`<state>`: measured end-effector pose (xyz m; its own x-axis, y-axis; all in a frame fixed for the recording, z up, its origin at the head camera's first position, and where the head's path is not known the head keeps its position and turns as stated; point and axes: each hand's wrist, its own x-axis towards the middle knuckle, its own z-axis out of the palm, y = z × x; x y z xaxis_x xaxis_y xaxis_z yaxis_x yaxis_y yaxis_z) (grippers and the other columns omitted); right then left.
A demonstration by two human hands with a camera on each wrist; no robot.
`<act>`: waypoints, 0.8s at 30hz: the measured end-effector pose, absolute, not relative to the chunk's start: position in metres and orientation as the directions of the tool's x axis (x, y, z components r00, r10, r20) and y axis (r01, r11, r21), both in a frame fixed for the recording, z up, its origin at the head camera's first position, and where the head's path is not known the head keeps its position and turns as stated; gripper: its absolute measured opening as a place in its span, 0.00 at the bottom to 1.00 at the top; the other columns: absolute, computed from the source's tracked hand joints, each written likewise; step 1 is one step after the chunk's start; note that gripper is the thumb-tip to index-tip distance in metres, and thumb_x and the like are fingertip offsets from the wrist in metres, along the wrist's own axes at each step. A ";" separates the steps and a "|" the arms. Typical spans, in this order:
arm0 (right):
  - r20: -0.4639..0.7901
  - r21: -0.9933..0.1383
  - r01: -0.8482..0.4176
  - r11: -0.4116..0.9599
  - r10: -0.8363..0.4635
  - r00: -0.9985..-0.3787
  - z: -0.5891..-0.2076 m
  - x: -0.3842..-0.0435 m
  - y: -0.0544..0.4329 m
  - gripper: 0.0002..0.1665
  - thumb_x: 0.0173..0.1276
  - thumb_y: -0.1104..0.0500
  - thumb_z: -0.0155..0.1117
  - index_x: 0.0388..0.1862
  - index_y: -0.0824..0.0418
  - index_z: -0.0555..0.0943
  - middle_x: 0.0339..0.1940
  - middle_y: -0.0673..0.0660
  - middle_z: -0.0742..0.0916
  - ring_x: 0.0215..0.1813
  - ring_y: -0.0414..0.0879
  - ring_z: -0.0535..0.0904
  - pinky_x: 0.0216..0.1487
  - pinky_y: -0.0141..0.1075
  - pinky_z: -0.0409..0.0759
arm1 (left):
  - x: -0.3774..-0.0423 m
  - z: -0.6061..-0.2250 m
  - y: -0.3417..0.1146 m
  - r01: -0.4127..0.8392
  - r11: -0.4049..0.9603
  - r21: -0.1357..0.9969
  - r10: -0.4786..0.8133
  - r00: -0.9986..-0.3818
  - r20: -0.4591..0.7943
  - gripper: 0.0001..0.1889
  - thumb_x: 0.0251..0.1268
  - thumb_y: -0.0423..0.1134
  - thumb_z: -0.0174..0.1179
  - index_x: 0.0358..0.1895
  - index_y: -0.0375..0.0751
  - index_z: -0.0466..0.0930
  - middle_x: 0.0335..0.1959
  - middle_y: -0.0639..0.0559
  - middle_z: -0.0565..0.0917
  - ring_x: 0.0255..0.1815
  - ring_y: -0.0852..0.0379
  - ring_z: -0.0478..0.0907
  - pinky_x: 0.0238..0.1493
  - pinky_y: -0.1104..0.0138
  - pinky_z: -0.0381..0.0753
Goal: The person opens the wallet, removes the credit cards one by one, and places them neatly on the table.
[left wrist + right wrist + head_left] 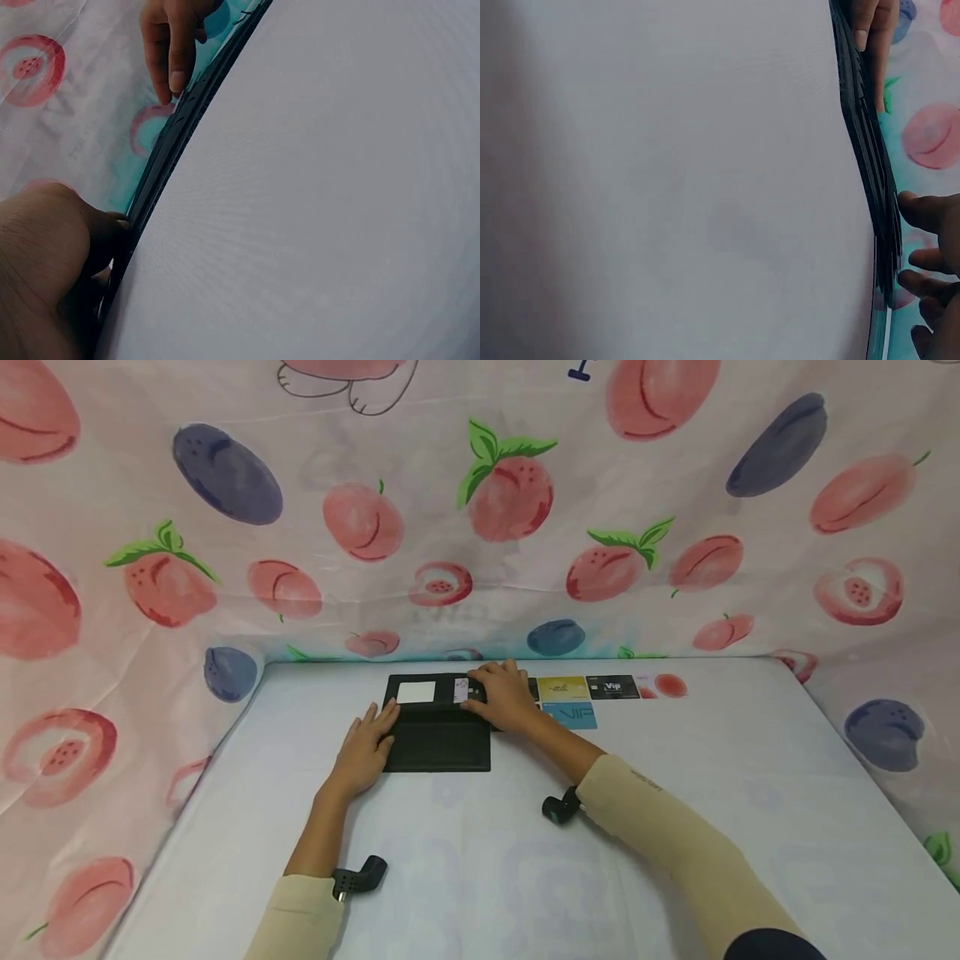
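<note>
I reach forward with both arms, my left arm (310, 847) nearly straight ahead and my right arm (667, 839) slanting inward from the right, each sleeved up to a bare lower forearm. My left hand (362, 752) lies palm down, fingers extended forward and thumb set apart from them. My right hand (507, 695), a little farther forward and apart from the left, arches with bent fingers and its thumb pointing left.

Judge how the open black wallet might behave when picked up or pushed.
The black wallet would probably fold at the middle crease dividing its two halves. It looks unlikely to roll, lying open and low on the white table. It may be fairly light for its size, since it looks thin edge-on in the wrist views.
</note>
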<state>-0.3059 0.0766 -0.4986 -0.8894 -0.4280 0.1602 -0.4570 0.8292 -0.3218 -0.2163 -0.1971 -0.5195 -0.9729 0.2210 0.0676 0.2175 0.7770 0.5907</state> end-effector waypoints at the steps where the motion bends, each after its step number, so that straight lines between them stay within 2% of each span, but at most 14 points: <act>1: 0.154 -0.319 -0.455 0.832 -0.428 -0.891 -0.499 -0.306 0.076 0.39 0.73 0.38 0.70 0.76 0.55 0.77 0.72 0.59 0.79 0.61 0.57 0.70 0.56 0.52 0.71 | -0.217 -0.520 -0.197 0.219 0.778 0.590 0.222 -0.973 0.068 0.29 0.82 0.31 0.49 0.82 0.33 0.58 0.85 0.43 0.56 0.86 0.37 0.42 0.83 0.44 0.35; 11: 0.119 -0.280 -0.433 0.857 -0.417 -0.901 -0.500 -0.311 0.072 0.38 0.73 0.37 0.69 0.76 0.52 0.77 0.71 0.58 0.78 0.62 0.56 0.69 0.57 0.51 0.70 | -0.218 -0.522 -0.196 0.210 0.785 0.583 0.218 -0.974 0.058 0.29 0.82 0.31 0.49 0.82 0.34 0.58 0.85 0.44 0.56 0.86 0.38 0.41 0.84 0.45 0.35; 24: 0.096 -0.317 -0.411 0.855 -0.402 -0.911 -0.499 -0.311 0.067 0.33 0.75 0.40 0.67 0.73 0.51 0.79 0.72 0.57 0.78 0.63 0.55 0.68 0.59 0.52 0.69 | -0.218 -0.522 -0.197 0.200 0.794 0.573 0.212 -0.976 0.047 0.30 0.82 0.32 0.48 0.82 0.34 0.57 0.85 0.44 0.54 0.86 0.38 0.41 0.83 0.44 0.35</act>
